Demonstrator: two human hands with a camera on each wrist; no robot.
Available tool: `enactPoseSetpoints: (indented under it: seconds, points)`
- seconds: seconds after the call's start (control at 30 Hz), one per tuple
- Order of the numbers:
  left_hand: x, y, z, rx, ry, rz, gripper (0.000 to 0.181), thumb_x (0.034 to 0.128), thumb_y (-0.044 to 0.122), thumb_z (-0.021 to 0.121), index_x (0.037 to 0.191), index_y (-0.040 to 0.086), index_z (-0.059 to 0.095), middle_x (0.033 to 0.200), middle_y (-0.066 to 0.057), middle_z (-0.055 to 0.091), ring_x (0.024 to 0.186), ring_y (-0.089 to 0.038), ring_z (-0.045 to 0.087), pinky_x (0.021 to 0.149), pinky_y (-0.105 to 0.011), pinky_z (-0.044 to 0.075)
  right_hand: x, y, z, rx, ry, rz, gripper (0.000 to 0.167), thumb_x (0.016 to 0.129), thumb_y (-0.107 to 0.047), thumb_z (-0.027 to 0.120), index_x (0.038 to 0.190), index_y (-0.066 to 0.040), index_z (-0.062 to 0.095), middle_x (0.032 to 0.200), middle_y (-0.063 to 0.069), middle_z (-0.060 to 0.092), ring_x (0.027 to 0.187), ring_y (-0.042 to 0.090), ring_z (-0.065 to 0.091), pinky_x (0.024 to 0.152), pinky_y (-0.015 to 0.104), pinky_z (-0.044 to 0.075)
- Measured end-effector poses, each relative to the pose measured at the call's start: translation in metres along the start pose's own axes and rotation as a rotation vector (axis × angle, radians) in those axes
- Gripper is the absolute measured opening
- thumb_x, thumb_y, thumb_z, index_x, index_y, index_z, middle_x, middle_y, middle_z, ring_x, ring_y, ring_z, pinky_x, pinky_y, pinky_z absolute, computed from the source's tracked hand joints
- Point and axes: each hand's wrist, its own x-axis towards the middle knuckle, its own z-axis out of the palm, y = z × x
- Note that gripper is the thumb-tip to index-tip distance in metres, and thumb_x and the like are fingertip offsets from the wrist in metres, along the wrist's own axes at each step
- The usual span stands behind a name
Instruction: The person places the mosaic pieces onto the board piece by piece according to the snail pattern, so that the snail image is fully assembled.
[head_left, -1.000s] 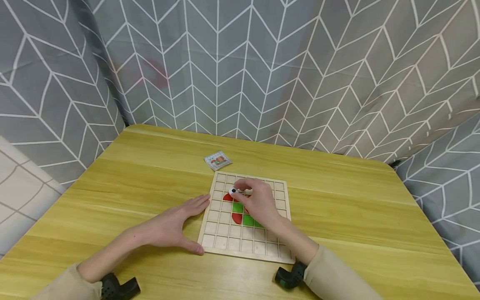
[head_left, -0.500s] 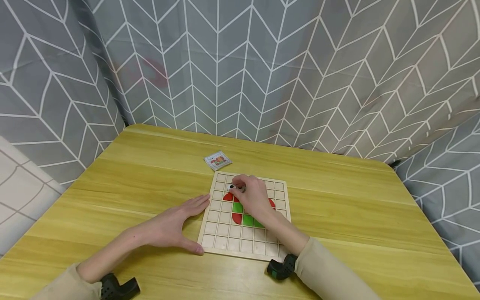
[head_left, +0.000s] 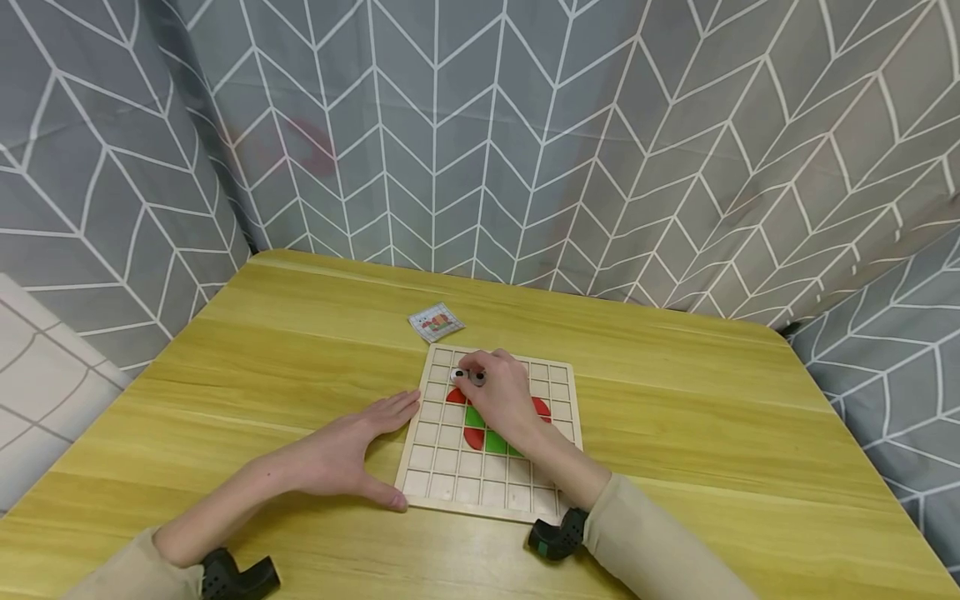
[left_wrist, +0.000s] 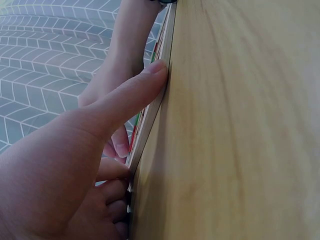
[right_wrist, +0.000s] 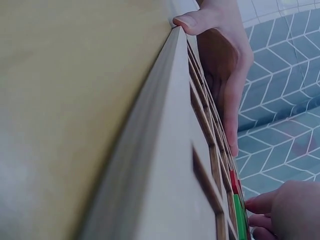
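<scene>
A square wooden grid board (head_left: 442, 484) lies on the table with red and green tiles in its cells. My left hand (head_left: 341, 454) rests along the board's left side, thumb at the near-left corner and straight fingers touching the edge. Over the upper left cells, my right hand (head_left: 501, 400) pinches a small white tile with a black dot (head_left: 457, 376), low at the board. A second dotted tile (head_left: 478, 378) shows between thumb and forefinger. Beneath are a red tile (head_left: 455, 396), a green tile (head_left: 474, 416) and a red rounded tile (head_left: 473, 438); the right hand hides other cells.
A small picture card (head_left: 436, 322) lies just beyond the board's far-left corner. Yellow wood-grain table (head_left: 697, 417) surrounds the board, and a grey patterned curtain (head_left: 480, 150) hangs behind it. Each wrist wears a black device.
My right hand has moved slightly left and away from me with the dotted tile, uncovering red at the board's right and the second dotted tile. The left hand has stayed still.
</scene>
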Motion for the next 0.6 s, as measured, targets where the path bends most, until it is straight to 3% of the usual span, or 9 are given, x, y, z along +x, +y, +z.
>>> enactPoseSetpoints:
  seconds: [0.3, 0.47, 0.6]
  points:
    - [0.000, 0.000, 0.001, 0.006, 0.008, -0.001, 0.120, 0.0686, 0.076, 0.074, 0.159, 0.014, 0.026, 0.168, 0.001, 0.015, 0.154, -0.031, 0.016, 0.117, -0.061, 0.026, -0.005, -0.003, -0.010, 0.037, -0.023, 0.059, 0.015, 0.087, -0.015, 0.078, 0.101, -0.008, 0.077, 0.090, 0.005, 0.074, 0.085, 0.022, 0.063, 0.072, 0.035, 0.048]
    - [-0.001, 0.000, 0.001, 0.008, 0.007, -0.005, 0.120, 0.0683, 0.076, 0.074, 0.159, 0.014, 0.026, 0.168, 0.000, 0.015, 0.154, -0.032, 0.016, 0.116, -0.063, 0.025, -0.021, 0.003, -0.031, 0.129, 0.006, 0.104, 0.014, 0.088, -0.013, 0.076, 0.101, -0.008, 0.076, 0.096, 0.006, 0.075, 0.091, 0.022, 0.066, 0.080, 0.036, 0.056]
    - [-0.001, 0.000, 0.000, 0.007, 0.006, -0.006, 0.120, 0.0681, 0.075, 0.075, 0.159, 0.014, 0.026, 0.168, 0.000, 0.015, 0.153, -0.033, 0.016, 0.116, -0.063, 0.025, -0.040, 0.015, -0.050, 0.160, 0.040, 0.150, 0.015, 0.088, -0.014, 0.076, 0.103, -0.009, 0.076, 0.102, 0.002, 0.073, 0.094, 0.020, 0.068, 0.079, 0.036, 0.060]
